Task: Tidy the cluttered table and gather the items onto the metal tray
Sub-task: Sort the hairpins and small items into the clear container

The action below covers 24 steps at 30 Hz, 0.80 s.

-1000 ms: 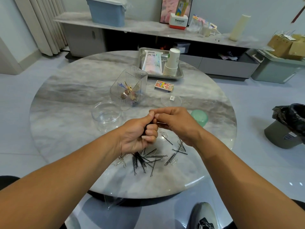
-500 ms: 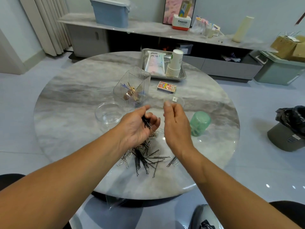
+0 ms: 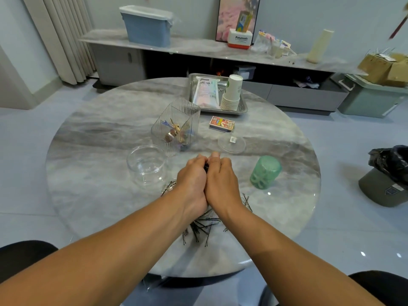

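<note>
Both hands (image 3: 207,180) closed together again over thin black hairpins (image 3: 202,227) (wiry).

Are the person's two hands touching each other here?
Touching. The head view shows the left hand and right hand pressed side by side, no gap between them, above the scattered black hairpins.

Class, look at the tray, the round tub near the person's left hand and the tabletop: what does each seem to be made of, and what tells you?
Tray: likely stainless steel, with a grey shine and mirror-like rim.
Round tub: clear glossy plastic, possibly glass; the table shows through it.
Tabletop: marble or a marble-look slab, grey veined and polished, with sharp highlights near its edge.
</note>
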Motion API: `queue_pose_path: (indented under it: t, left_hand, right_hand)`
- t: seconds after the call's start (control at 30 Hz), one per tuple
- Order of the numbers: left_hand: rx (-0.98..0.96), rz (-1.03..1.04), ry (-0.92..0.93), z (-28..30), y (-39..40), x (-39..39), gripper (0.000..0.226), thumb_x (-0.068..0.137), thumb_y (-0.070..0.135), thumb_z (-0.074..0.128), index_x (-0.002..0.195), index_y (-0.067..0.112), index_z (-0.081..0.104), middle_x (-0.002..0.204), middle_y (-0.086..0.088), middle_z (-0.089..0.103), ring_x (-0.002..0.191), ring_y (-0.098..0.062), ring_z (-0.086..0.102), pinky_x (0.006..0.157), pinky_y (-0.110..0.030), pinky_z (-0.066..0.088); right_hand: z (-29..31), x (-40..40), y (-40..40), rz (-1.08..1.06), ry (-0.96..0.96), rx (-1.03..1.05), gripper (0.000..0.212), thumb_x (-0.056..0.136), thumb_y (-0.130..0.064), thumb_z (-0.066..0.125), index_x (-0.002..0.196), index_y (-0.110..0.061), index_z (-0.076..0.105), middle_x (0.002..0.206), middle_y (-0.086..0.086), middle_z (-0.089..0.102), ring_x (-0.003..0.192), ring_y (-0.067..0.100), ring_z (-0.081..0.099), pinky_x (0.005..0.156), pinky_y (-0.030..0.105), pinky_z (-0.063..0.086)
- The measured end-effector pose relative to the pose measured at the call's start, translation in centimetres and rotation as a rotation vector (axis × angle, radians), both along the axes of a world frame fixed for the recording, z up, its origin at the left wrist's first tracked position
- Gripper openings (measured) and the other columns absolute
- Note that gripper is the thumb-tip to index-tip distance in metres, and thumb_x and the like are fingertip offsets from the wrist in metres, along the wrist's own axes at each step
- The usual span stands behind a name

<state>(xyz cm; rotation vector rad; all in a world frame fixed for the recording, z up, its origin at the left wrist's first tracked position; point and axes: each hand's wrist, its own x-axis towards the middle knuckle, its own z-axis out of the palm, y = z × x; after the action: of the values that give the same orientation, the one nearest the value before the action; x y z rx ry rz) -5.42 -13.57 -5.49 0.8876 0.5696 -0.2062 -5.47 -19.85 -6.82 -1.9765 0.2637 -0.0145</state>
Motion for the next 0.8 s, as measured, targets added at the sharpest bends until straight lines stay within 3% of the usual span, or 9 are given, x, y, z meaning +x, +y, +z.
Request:
queue_pose_path:
  t: [0.07,0.13,0.3,0.4,0.47,0.53,0.6,0.73,0.8]
  left_hand:
    - [0.086,0.051,0.017,-0.2,-0.1,0.2,0.016,0.102,0.02,0.055,0.105,0.011,0.068,0.094,-0.009,0.074,0.085,-0.024,0.07,0.075,-0.035,0.057]
    - [0.141,0.082,0.015,-0.4,0.1,0.6,0.011,0.1,0.019,0.058,0.106,0.014,0.066,0.091,-0.009,0.072,0.081,-0.024,0.069,0.065,-0.033,0.057]
    - [0.102,0.097,-0.067,-0.3,-0.1,1.5,0.016,0.1,0.02,0.06,0.113,0.014,0.067,0.096,-0.005,0.076,0.09,-0.02,0.073,0.07,-0.032,0.056]
    - [0.068,0.038,-0.114,-0.1,-0.4,1.8,0.021,0.105,0.022,0.051,0.119,0.016,0.066,0.102,-0.006,0.078,0.094,-0.019,0.073,0.078,-0.034,0.057]
    - [-0.031,0.047,-0.134,0.2,-0.3,2.1,0.025,0.108,0.02,0.044,0.122,0.012,0.063,0.108,-0.005,0.077,0.092,-0.017,0.073,0.08,-0.034,0.056]
    - [-0.05,0.059,-0.153,0.5,0.0,2.3,0.023,0.108,0.017,0.042,0.119,0.012,0.062,0.113,-0.002,0.076,0.093,-0.016,0.073,0.07,-0.03,0.058]
    - [0.003,0.061,-0.159,0.5,0.1,2.3,0.023,0.108,0.017,0.042,0.109,0.016,0.065,0.109,0.001,0.077,0.089,-0.016,0.071,0.06,-0.026,0.055]
    - [0.136,-0.002,-0.188,-0.3,-0.1,2.1,0.027,0.107,0.02,0.047,0.098,0.026,0.072,0.088,0.005,0.078,0.081,-0.012,0.071,0.063,-0.027,0.054]
    - [0.216,-0.071,-0.204,-0.4,-0.1,2.3,0.024,0.106,0.023,0.049,0.104,0.028,0.072,0.095,0.004,0.078,0.083,-0.011,0.071,0.064,-0.027,0.054]
  right_hand:
    - [0.0,0.6,0.1,0.002,0.047,0.08,0.051,0.105,-0.057,0.027,0.112,-0.017,0.057,0.102,-0.001,0.066,0.099,0.02,0.062,0.084,0.038,0.048]
    - [0.3,1.1,0.6,0.025,0.08,0.169,0.049,0.103,-0.057,0.033,0.112,-0.017,0.06,0.108,0.002,0.069,0.103,0.021,0.065,0.093,0.044,0.052]
    - [0.8,2.1,1.0,-0.02,0.099,0.283,0.029,0.102,-0.041,0.052,0.104,-0.014,0.06,0.099,0.005,0.072,0.095,0.02,0.069,0.092,0.046,0.057]
    - [1.2,3.0,0.3,-0.085,0.09,0.437,0.023,0.101,-0.031,0.059,0.092,-0.011,0.059,0.074,0.003,0.065,0.067,0.017,0.062,0.065,0.036,0.054]
    - [1.6,3.5,0.0,-0.096,0.087,0.531,0.018,0.099,-0.025,0.064,0.089,-0.012,0.059,0.058,0.001,0.053,0.044,0.01,0.045,0.042,0.025,0.038]
    - [1.7,3.8,-0.2,-0.064,0.089,0.547,0.016,0.099,-0.023,0.064,0.088,-0.014,0.056,0.056,0.002,0.05,0.037,0.007,0.039,0.035,0.022,0.029]
    - [1.6,3.9,-0.1,-0.009,0.06,0.406,0.018,0.101,-0.028,0.058,0.085,-0.018,0.055,0.066,0.001,0.057,0.049,0.009,0.049,0.043,0.025,0.036]
    - [1.1,4.1,-0.4,0.0,-0.005,0.118,0.023,0.103,-0.035,0.043,0.092,-0.024,0.06,0.096,0.002,0.068,0.086,0.021,0.063,0.073,0.041,0.051]
    - [0.8,4.3,-0.6,-0.038,0.037,0.154,0.025,0.103,-0.038,0.045,0.094,-0.019,0.058,0.095,0.006,0.068,0.08,0.022,0.06,0.068,0.039,0.047]
